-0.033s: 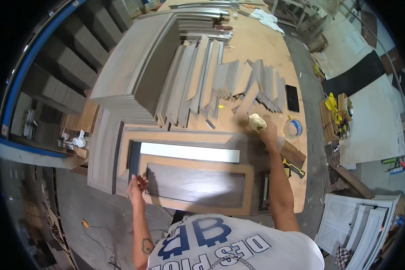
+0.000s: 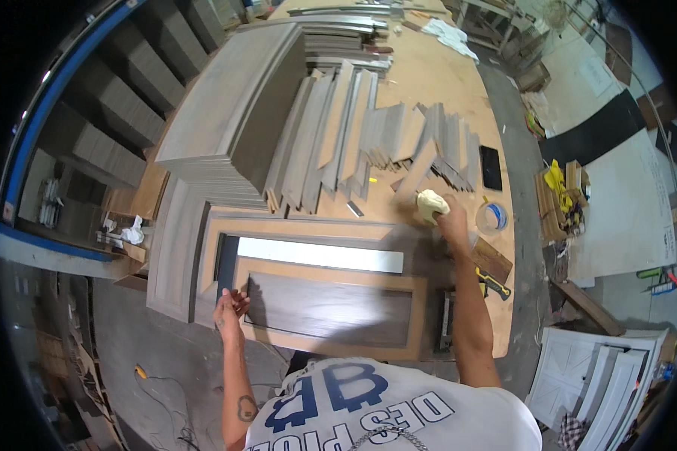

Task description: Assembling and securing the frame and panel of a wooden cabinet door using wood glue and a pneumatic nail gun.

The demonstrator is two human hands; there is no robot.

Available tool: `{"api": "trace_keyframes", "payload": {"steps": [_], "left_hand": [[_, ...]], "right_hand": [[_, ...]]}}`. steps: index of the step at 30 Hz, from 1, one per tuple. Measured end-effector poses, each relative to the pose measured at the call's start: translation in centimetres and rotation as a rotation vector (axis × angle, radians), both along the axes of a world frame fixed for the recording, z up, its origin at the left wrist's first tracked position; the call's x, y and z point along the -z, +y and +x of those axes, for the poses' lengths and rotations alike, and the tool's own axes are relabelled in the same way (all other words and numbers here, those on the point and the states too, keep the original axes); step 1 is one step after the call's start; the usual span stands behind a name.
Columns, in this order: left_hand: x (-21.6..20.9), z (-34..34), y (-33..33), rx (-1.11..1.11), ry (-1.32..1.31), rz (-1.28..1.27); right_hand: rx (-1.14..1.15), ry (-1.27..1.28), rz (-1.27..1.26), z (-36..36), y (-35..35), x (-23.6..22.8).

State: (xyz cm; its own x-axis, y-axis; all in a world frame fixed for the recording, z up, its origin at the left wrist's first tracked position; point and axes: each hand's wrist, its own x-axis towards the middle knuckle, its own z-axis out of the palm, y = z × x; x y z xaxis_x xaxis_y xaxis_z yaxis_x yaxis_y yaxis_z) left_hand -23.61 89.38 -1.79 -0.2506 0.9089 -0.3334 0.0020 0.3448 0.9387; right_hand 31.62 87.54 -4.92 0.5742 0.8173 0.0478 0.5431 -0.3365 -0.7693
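My right hand point(image 2: 451, 226) is closed around a crumpled pale-yellow cloth point(image 2: 432, 204), held over the right part of the workbench beside a roll of blue tape point(image 2: 492, 216). At the left end of a framed panel point(image 2: 331, 308) with a grey-brown middle and light wood border is my left hand point(image 2: 232, 307). Its fingers are loosely bent and apart, with nothing visible in them; whether they touch the panel I cannot tell. Behind that panel lies another frame point(image 2: 301, 224), and a glossy white strip point(image 2: 320, 255) shows between the two.
Tall stacked grey panels point(image 2: 226, 98) stand at the back left. Mitred grey strips point(image 2: 331, 143) lie across the middle. On the right are a phone point(image 2: 490, 167), a wood block point(image 2: 492, 258) and a yellow-and-black hand tool point(image 2: 493, 284). A blue-edged rack point(image 2: 49, 252) stands left.
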Motion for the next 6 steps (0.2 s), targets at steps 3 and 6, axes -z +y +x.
{"api": "trace_keyframes", "payload": {"steps": [3,6], "left_hand": [[1.1,-2.4,0.7,-0.026,0.018,0.056],[3.4,-6.7,0.3,-0.027,0.088,0.156]], "right_hand": [[-0.126,0.157,0.105,-2.6,-0.6,-8.0],[-0.310,0.893,0.597,-7.2,-3.5,-13.4]]}}
